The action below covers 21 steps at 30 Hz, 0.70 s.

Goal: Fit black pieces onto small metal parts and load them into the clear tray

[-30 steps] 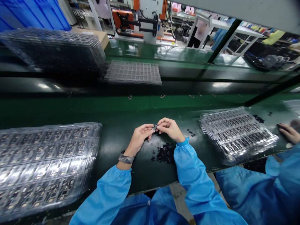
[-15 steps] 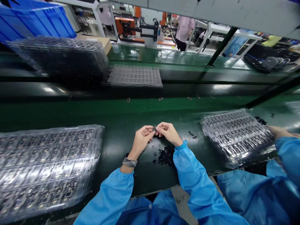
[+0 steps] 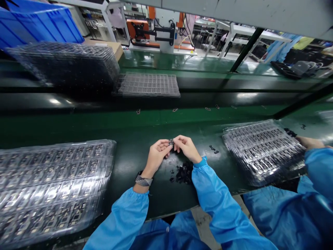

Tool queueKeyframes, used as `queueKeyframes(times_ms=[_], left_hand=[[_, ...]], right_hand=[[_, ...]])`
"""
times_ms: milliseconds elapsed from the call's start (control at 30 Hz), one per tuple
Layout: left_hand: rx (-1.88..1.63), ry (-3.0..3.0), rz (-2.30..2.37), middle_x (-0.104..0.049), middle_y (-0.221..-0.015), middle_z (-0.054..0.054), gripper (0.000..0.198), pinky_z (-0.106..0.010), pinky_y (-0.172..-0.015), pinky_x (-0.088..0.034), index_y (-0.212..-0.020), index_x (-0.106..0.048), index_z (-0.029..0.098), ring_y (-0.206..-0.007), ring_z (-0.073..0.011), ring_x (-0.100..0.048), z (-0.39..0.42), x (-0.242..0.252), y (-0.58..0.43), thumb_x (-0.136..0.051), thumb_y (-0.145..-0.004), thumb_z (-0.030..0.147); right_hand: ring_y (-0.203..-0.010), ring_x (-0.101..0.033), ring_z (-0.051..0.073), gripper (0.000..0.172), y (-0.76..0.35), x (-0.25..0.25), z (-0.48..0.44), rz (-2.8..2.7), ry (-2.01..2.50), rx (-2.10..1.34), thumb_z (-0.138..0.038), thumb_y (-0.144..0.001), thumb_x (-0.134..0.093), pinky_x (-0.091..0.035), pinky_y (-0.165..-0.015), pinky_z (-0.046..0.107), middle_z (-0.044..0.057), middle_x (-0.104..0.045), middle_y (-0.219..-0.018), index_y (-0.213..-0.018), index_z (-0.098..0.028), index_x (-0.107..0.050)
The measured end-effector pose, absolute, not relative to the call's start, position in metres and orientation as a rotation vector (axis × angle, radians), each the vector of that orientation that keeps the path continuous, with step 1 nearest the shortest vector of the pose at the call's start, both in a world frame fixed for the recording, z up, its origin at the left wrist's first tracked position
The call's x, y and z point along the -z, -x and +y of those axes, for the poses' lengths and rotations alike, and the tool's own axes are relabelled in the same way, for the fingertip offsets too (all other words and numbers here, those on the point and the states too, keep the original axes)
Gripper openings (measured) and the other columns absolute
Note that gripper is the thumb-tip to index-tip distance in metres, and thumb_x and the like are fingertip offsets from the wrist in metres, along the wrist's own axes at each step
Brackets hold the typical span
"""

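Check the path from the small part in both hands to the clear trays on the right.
Nothing blocks it: only a few small black pieces lie on the dark bench top between the part and the clear trays.

The bare left hand (image 3: 156,156) and bare right hand (image 3: 187,148) pinch together at lower centre of the frame, forearms angled inward in shiny blue elasticated sleeves (image 3: 215,205).
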<state>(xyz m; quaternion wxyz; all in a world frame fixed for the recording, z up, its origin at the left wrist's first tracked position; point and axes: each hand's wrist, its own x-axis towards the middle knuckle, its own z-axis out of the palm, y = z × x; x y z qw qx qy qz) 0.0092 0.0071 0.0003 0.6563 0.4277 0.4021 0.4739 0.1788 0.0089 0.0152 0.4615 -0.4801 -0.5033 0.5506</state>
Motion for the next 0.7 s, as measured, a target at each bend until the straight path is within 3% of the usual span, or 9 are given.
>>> queueKeyframes(times_ms=[100,267,400,533,700], left_hand=[[-1.068,-0.975,0.911,-0.071,-0.079,-0.003,0.043,-0.023,-0.05,-0.045,-0.101,-0.067,0.014,-0.054,-0.0099,-0.058,0.008,-0.002,-0.008,-0.088,-0.071,0.037],[-1.134,-0.979,0.933,-0.071,-0.082,-0.004,0.045,-0.023,-0.049,-0.045,-0.102,-0.069,0.014,-0.054,-0.0098,-0.057,0.01,-0.015,-0.004,-0.089,-0.07,0.038],[-1.203,-1.012,1.037,-0.07,-0.083,-0.004,0.041,-0.025,-0.051,-0.047,-0.104,-0.073,0.016,-0.055,-0.0108,-0.058,-0.023,-0.047,0.023,-0.088,-0.072,0.037],[-1.17,-1.163,1.332,-0.072,-0.084,-0.005,0.034,-0.029,-0.058,-0.052,-0.103,-0.078,0.019,-0.06,-0.015,-0.062,-0.089,-0.083,0.09,-0.084,-0.077,0.04],[-1.339,-1.17,1.906,-0.073,-0.083,-0.006,0.046,-0.029,-0.063,-0.052,-0.102,-0.077,0.017,-0.07,-0.0184,-0.064,-0.142,-0.099,0.207,-0.087,-0.068,0.046]], right_hand=[[-0.049,-0.052,0.01,0.045,-0.18,-0.016,0.008,-1.274,1.165,-1.386,-0.063,-0.082,-0.076,-0.042,-0.049,0.024,-0.002,-0.066,-0.062,-0.084,-0.019,-0.065],[-0.05,-0.052,0.012,0.041,-0.191,-0.017,0.008,-1.43,1.22,-1.348,-0.061,-0.091,-0.065,-0.041,-0.052,0.025,-0.001,-0.067,-0.064,-0.09,-0.019,-0.065],[-0.054,-0.055,0.013,0.019,-0.197,-0.012,0.007,-1.886,1.382,-1.277,-0.036,-0.083,-0.077,-0.038,-0.057,0.025,-0.004,-0.063,-0.059,-0.081,-0.02,-0.067],[-0.058,-0.058,0.013,0.014,-0.188,-0.01,0.001,-2.191,1.496,-1.13,-0.018,-0.074,-0.08,-0.034,-0.06,0.025,-0.005,-0.065,-0.062,-0.081,-0.022,-0.068],[-0.062,-0.06,0.015,0.007,-0.183,-0.005,-0.001,-2.395,1.537,-1.047,-0.019,-0.077,-0.073,-0.033,-0.059,0.026,-0.002,-0.069,-0.067,-0.077,-0.023,-0.068]])
